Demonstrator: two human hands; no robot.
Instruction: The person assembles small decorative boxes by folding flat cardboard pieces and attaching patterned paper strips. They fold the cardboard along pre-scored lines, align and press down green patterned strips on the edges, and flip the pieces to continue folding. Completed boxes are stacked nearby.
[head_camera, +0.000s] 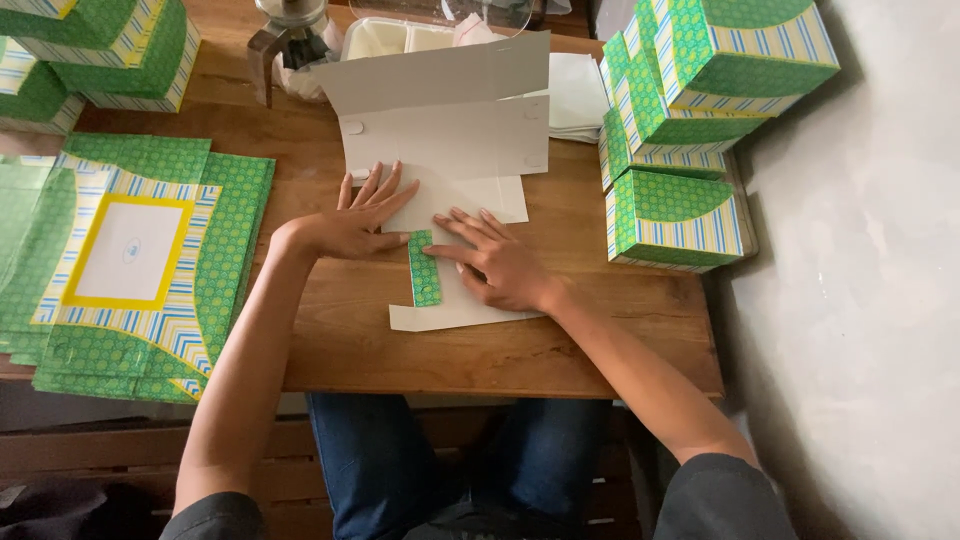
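A flat cardboard box blank (445, 140) lies white side up in the middle of the wooden table (520, 355), its far flap tilted up. One green patterned flap (424, 270) is folded over near me. My left hand (355, 220) lies flat on the blank, fingers spread, just left of that flap. On the other side of the flap my right hand (495, 260) presses down, its fingertips touching the green strip.
A stack of unfolded green blanks (130, 260) lies at the left. Assembled green boxes are piled at the right (690, 130) and far left (100, 50). A glass jar (290, 30) and a white tray (390, 35) stand at the back. My knees show under the table's front edge.
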